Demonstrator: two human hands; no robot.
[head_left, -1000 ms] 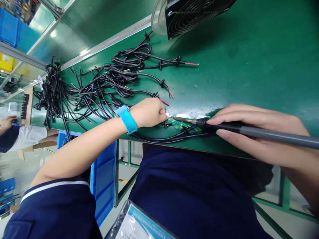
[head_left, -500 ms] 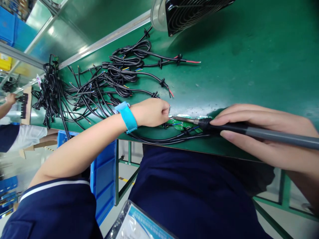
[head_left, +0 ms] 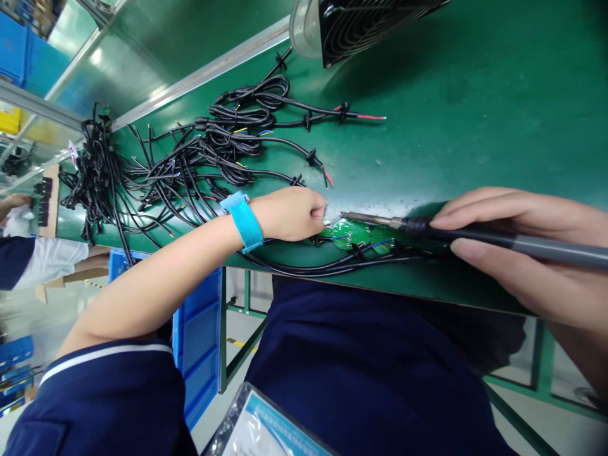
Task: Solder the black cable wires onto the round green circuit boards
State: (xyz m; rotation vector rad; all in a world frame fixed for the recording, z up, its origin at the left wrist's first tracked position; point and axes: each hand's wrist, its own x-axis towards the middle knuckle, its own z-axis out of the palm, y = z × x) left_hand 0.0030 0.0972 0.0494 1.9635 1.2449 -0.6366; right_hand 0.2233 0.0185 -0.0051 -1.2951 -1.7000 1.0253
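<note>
My right hand (head_left: 508,237) grips a soldering iron (head_left: 418,228) like a pen, its tip pointing left and a little above a green circuit board (head_left: 349,233). The board lies near the front edge of the bench, with blue wires and black cables (head_left: 327,269) along its near side. At the board's left end my left hand (head_left: 299,214) is closed, thumb against curled fingers. Whatever it pinches is hidden behind the fingers. A blue strap (head_left: 247,223) goes round the left wrist.
Coiled black cables (head_left: 242,117) with bared wire ends lie beyond my left hand, and a heap of them (head_left: 97,171) sits farther left. A black fan (head_left: 375,25) stands at the back. A blue crate (head_left: 197,342) is below the edge. At far left another person's hand (head_left: 16,202) shows.
The soldering iron has moved back to the right, its tip away from the board's left end. My left hand has stayed nearly still. The other person's hand has shifted.
</note>
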